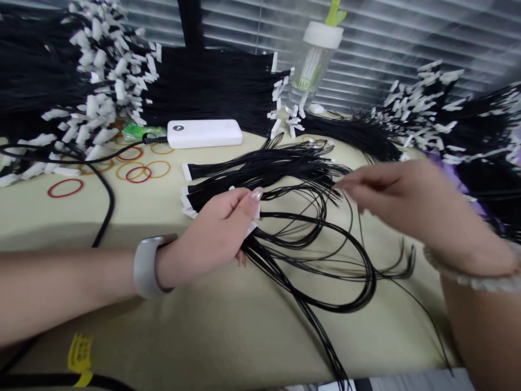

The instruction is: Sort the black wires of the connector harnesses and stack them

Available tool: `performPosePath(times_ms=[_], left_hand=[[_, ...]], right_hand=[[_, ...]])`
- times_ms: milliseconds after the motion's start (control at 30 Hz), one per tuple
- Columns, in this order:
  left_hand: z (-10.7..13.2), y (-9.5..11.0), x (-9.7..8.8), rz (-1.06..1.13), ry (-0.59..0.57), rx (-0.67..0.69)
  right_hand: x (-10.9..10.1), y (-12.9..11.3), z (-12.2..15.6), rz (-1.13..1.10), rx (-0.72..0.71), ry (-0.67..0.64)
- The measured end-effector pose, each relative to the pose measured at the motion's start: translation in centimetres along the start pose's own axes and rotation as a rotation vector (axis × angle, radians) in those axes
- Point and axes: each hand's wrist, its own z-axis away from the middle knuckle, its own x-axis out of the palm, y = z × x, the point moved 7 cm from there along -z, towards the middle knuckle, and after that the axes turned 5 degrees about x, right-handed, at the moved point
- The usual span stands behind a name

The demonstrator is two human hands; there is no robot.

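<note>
My left hand is closed round a bundle of black wires with white connectors, the thumb pressed on top. From this grip the wires loop out to the right, and several hang down towards the front edge of the table. My right hand is pinched, its fingertips at a thin black wire; the exact grip is partly hidden. Behind both hands, more black wires lie flat in bunches, white connectors at their left ends and loose ends near my right fingertips.
A white power bank with a black cable lies behind. Rubber bands are scattered at left. Large piles of black wires line the back, beside a clear bottle. More wires with white connectors stand at right.
</note>
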Motion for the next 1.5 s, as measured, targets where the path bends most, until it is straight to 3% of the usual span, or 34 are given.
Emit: performPosePath(times_ms=[67, 133, 167, 233, 300, 367, 467, 567, 667, 833, 1067, 1500], left_hand=[[0.0, 0.1, 0.0, -0.011, 0.001, 0.007], [0.0, 0.2, -0.1, -0.029, 0.006, 0.019], [0.0, 0.2, -0.1, -0.032, 0.008, 0.021], [0.1, 0.1, 0.0, -0.019, 0.0, 0.013], [0.1, 0.0, 0.1, 0.018, -0.019, -0.005], [0.1, -0.1, 0.3, 0.043, -0.033, -0.023], [0.2, -0.1, 0.3, 0.05, -0.028, -0.032], [0.3, -0.3, 0.5, 0.068, -0.033, -0.042], [0.2, -0.5, 0.6, 0.088, -0.052, -0.057], [0.1, -0.3, 0.6, 0.021, -0.072, -0.04], [0.1, 0.0, 0.7, -0.04, -0.107, -0.023], [0.1, 0.1, 0.8, -0.02, -0.125, -0.001]], right_hand=[[-2.6, 2.2, -0.6, -0.203, 0.116, 0.308], [-4.1, 4.0, -0.7, -0.56, 0.158, 0.529], [-4.3, 4.8, -0.8, -0.755, 0.18, 0.562], [-3.7, 5.9, -1.3, -1.057, 0.288, 0.502], [-3.0, 6.1, -1.2, -1.154, 0.444, 0.424], [-2.8, 5.1, -0.7, -1.112, 0.446, 0.391], [-2.1, 1.2, 0.1, -0.957, 0.156, 0.265], [-0.2, -2.6, 1.5, -0.642, -0.082, 0.09], [0.8, -4.5, 2.6, -0.293, -0.212, 0.116], [1.5, -5.3, 3.4, -0.144, -0.303, 0.238], [2.7, -6.3, 3.9, -0.175, -0.436, 0.216], [3.2, -6.7, 3.9, -0.201, -0.497, 0.166]])
